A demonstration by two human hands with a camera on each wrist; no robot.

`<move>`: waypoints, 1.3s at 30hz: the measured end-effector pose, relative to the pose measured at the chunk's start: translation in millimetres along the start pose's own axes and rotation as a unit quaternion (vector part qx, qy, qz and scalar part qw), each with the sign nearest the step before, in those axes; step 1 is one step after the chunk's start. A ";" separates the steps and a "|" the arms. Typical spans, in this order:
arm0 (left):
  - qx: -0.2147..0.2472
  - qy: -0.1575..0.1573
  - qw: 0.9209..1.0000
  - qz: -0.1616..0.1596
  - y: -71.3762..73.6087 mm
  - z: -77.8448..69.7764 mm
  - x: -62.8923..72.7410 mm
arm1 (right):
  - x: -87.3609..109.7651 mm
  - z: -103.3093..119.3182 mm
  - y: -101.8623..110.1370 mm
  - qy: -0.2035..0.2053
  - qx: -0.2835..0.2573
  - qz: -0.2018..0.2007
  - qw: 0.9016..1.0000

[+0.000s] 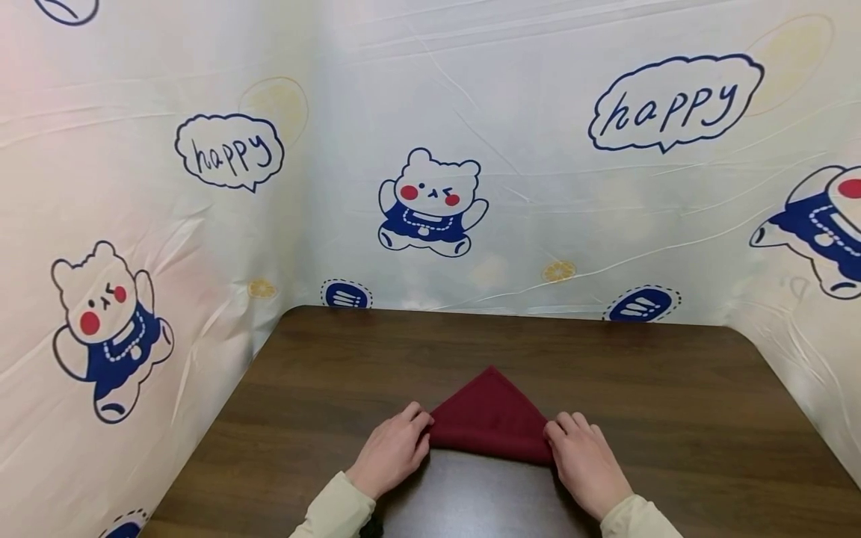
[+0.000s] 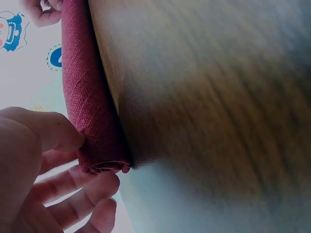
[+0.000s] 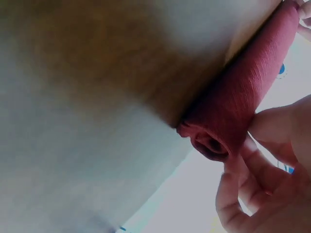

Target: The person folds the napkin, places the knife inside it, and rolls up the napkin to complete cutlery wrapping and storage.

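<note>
A dark red cloth (image 1: 489, 415) lies on the table, its near edge rolled into a tube and the rest a flat triangle whose tip points away from me. At the left end of the roll, my left hand (image 1: 392, 453) pinches the fabric. My right hand (image 1: 588, 462) does the same at the right end. In the left wrist view, the thumb presses the side of the rolled cloth (image 2: 90, 92) while fingers sit at its coiled end. A spiral of layers shows at the other end of the cloth (image 3: 238, 92) in the right wrist view, between thumb and fingers.
The brown wooden table (image 1: 323, 366) has rounded far corners. A pale curtain (image 1: 525, 217) printed with bears and the word "happy" hangs behind it and along both sides.
</note>
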State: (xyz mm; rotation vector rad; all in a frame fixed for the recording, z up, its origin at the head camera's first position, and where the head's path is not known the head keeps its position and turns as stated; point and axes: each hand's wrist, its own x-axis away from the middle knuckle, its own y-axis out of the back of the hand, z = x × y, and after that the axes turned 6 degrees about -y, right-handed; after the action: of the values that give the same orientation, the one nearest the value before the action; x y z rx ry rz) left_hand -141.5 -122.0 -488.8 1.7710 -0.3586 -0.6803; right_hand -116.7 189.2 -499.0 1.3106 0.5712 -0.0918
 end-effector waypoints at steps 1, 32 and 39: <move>0.001 0.000 1.000 0.000 -0.1 -0.2 0.0 | -0.3 -0.6 0.5 0.008 0.000 -0.003 1.000; -0.018 -0.034 0.999 0.027 -0.9 4.0 -0.4 | 2.6 -7.5 5.6 0.056 -0.033 0.045 0.997; -0.026 -0.035 0.999 0.017 -1.3 4.7 -1.8 | 3.6 -9.3 0.7 0.057 -0.028 0.025 0.998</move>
State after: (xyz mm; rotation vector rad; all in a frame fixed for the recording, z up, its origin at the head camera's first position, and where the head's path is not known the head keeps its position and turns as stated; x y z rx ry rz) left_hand -146.0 -124.2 -490.4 1.6915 -0.4150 -0.7222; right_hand -116.6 198.9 -501.3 1.2813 0.6321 0.0399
